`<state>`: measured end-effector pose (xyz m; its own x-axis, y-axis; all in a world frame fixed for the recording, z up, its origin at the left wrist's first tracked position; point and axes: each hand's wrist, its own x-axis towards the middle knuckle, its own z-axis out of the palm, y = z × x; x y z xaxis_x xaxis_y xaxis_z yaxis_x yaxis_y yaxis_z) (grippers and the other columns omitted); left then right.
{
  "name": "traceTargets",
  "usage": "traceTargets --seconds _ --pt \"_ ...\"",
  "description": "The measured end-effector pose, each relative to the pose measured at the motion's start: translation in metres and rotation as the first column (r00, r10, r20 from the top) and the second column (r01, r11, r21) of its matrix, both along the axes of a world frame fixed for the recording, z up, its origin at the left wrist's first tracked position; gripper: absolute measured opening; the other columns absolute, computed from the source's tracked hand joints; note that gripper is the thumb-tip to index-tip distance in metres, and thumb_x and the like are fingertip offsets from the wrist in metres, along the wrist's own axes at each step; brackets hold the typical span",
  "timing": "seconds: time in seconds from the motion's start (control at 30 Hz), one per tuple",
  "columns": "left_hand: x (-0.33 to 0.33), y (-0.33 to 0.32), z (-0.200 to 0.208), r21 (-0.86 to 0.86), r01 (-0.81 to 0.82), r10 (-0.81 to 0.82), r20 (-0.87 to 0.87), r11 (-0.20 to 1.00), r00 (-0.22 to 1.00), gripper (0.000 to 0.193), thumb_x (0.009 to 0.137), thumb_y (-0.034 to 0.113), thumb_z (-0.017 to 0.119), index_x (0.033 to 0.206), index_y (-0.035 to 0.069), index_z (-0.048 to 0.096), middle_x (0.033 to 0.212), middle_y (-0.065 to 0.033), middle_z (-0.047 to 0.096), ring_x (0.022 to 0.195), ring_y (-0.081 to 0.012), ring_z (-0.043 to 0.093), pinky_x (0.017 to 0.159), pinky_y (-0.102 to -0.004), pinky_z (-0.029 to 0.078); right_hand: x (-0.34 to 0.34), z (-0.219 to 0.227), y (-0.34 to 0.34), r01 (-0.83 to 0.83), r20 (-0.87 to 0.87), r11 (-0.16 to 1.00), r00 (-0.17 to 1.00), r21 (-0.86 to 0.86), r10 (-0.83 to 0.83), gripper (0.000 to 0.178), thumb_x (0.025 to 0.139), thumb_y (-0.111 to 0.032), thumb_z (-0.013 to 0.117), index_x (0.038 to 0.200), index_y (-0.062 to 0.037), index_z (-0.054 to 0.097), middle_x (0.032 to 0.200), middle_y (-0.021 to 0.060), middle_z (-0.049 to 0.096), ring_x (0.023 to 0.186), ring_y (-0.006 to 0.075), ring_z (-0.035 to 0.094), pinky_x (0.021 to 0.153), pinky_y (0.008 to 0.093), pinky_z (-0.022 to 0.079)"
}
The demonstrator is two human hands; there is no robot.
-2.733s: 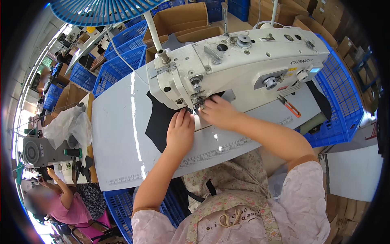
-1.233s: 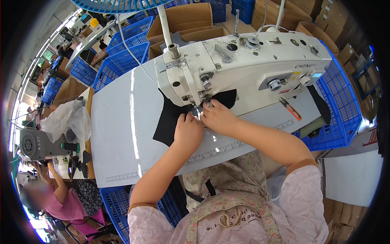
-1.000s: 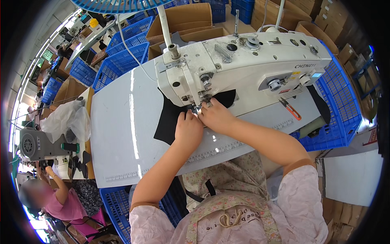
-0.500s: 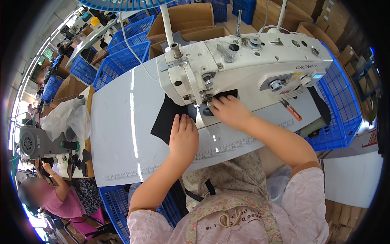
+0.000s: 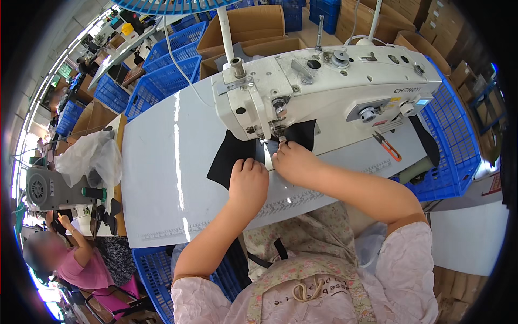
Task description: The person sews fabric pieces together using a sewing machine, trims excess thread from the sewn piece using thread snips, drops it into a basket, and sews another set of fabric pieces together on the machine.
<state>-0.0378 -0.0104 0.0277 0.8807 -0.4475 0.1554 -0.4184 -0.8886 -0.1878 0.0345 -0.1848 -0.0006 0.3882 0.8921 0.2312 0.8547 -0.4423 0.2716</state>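
Observation:
A black piece of fabric lies under the head of the white sewing machine, spreading to both sides of the presser foot. At the fabric's near edge on the left, my left hand grips it with curled fingers. My right hand is just right of the foot, its fingers bent together on the fabric close to the needle area. A metallic ring-like piece shows at a right fingertip. The undersides of both hands are hidden.
Orange-handled thread snips lie on the machine bed at right. A ruler strip runs along the near edge of the pale table. Blue crates stand around. Far left, a person in pink sits by another machine.
My left fingers have curled in from lying flatter. My right hand has drawn back slightly toward me and left. The fabric's left part has shifted slightly to the right.

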Motion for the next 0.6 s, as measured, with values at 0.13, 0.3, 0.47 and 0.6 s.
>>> traceTargets --seconds 0.13,0.3,0.47,0.6 --pt "0.0 0.003 -0.007 -0.015 0.026 -0.026 -0.007 1.0 1.0 0.03 0.073 0.011 0.06 0.1 -0.001 0.068 0.109 -0.0113 0.067 0.105 -0.0236 0.058 0.089 -0.0366 0.043 -0.003 0.007 0.004 0.051 0.02 0.998 0.999 -0.021 -0.051 0.015 0.074 -0.018 0.062 0.077 -0.005 0.068 0.08 0.0087 0.068 0.085 0.0239 0.061 0.077 0.0351 0.041" --pt "0.001 0.004 -0.014 -0.007 0.024 -0.024 0.009 1.0 1.0 0.032 0.073 0.012 0.061 0.101 -0.001 0.068 0.112 -0.011 0.067 0.103 -0.0213 0.058 0.085 -0.034 0.042 -0.009 0.01 0.009 0.085 -0.019 0.996 0.996 -0.027 -0.085 0.018 0.076 -0.018 0.061 0.085 -0.0037 0.067 0.086 0.009 0.067 0.09 0.0243 0.059 0.08 0.038 0.041" --pt "0.002 0.002 -0.017 0.004 0.008 -0.008 0.015 1.0 1.0 0.033 0.072 0.011 0.061 0.102 -0.002 0.068 0.111 -0.0099 0.067 0.099 -0.02 0.058 0.082 -0.0332 0.042 -0.011 0.008 0.01 0.111 -0.058 0.993 0.992 -0.035 -0.113 0.023 0.078 -0.018 0.059 0.093 -0.002 0.066 0.091 0.0091 0.066 0.096 0.0241 0.058 0.082 0.0382 0.041" --pt "0.004 -0.001 -0.013 0.018 0.007 -0.007 0.002 1.0 1.0 0.033 0.073 0.011 0.06 0.102 -0.001 0.068 0.111 -0.01 0.067 0.098 -0.02 0.058 0.081 -0.0329 0.042 -0.009 0.008 0.01 0.129 -0.016 0.992 0.992 -0.01 -0.129 0.023 0.079 -0.018 0.059 0.094 -0.0026 0.066 0.091 0.0073 0.065 0.098 0.023 0.059 0.083 0.0385 0.041"
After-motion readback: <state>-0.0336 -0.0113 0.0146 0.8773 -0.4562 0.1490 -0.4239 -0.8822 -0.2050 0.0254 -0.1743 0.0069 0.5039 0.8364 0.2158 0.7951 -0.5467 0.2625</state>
